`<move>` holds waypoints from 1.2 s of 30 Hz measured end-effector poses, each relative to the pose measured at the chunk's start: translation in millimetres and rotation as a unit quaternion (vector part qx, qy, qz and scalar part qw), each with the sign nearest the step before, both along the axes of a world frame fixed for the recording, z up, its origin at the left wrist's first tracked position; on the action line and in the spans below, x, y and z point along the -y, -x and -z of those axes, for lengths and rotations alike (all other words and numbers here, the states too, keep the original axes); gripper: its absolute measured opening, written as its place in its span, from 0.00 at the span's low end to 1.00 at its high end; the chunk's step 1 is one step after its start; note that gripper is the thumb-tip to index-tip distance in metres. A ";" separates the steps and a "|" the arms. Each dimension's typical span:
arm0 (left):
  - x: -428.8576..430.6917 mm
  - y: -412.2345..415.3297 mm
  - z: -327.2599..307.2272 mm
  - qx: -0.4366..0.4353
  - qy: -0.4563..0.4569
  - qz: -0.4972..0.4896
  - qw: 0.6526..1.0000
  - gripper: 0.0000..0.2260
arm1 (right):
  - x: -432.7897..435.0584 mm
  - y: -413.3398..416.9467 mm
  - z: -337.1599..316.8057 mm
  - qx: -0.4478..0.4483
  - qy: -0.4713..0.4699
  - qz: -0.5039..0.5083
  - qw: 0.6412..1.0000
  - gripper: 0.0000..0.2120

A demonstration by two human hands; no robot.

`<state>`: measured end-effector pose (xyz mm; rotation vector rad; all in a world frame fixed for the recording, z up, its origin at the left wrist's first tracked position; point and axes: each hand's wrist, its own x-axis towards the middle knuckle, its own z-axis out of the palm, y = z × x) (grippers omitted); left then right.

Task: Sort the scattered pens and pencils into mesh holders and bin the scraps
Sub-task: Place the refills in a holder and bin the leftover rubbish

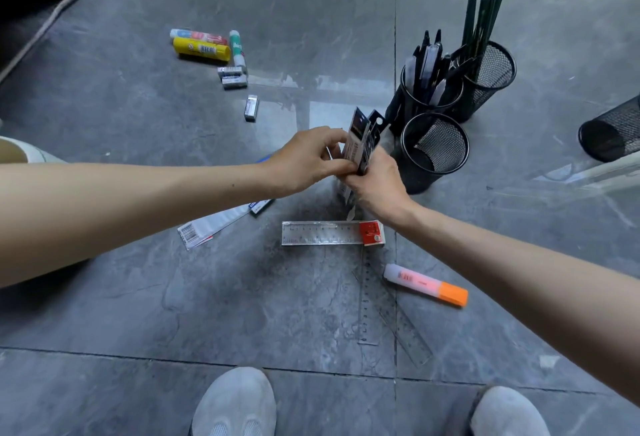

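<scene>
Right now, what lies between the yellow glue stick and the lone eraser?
Two more erasers, side by side, lie between the yellow glue stick and the lone eraser, as the head view shows.

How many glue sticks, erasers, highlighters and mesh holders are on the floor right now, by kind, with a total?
Glue sticks: 3
Erasers: 3
Highlighters: 1
Mesh holders: 4, three upright and one on its side
Total: 11
</scene>
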<state>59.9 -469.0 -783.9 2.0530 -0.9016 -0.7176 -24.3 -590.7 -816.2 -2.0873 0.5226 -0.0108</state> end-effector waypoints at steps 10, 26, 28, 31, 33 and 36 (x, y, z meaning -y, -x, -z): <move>23.1 -8.8 -31.2 0.141 0.089 -0.028 0.986 0.07 | 19.4 -13.6 -64.8 0.091 0.024 0.061 0.994 0.05; 94.2 19.5 -45.2 -0.025 0.065 0.063 0.996 0.27 | 90.9 28.3 -75.8 0.069 0.073 0.103 0.990 0.12; 93.3 19.5 -38.3 -0.037 0.038 0.066 0.996 0.28 | 90.5 28.2 -73.9 0.041 0.103 0.087 0.990 0.09; 89.5 18.1 -32.2 -0.034 0.012 0.060 0.998 0.28 | 89.3 25.9 -67.2 0.019 0.139 0.080 0.987 0.12; 86.1 16.3 -30.9 -0.025 -0.003 0.068 0.997 0.27 | 89.8 24.5 -61.0 -0.001 0.154 0.082 0.985 0.17; 82.9 14.2 -29.7 -0.010 -0.016 0.040 0.999 0.23 | 89.8 25.0 -59.2 -0.003 0.156 0.090 0.984 0.26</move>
